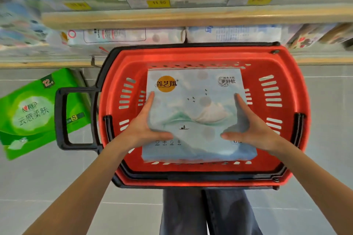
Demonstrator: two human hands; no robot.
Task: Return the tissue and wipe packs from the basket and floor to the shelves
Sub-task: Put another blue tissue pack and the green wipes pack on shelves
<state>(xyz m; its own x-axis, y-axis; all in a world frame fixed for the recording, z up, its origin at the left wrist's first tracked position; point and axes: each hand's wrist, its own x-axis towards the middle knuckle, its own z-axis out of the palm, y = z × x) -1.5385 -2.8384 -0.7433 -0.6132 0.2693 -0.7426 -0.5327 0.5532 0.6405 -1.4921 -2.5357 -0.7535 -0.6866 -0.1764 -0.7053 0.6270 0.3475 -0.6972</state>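
Observation:
A large pale blue tissue pack (196, 108) with a mountain picture and an orange logo sits in the red basket (286, 74) on the floor. My left hand (147, 126) grips its left side, thumb on top and fingers down the edge. On the opposite side, my right hand (248, 128) grips the pack the same way. A green tissue pack (32, 112) lies on the floor to the left of the basket, partly behind the basket's black handle (61, 116).
Wooden-edged shelves (191, 18) run across the top of the view, stocked with tissue and wipe packs and yellow price tags (158, 2). A lower shelf (47, 64) holds more packs just behind the basket. My legs (206, 213) stand right behind the basket on grey floor tiles.

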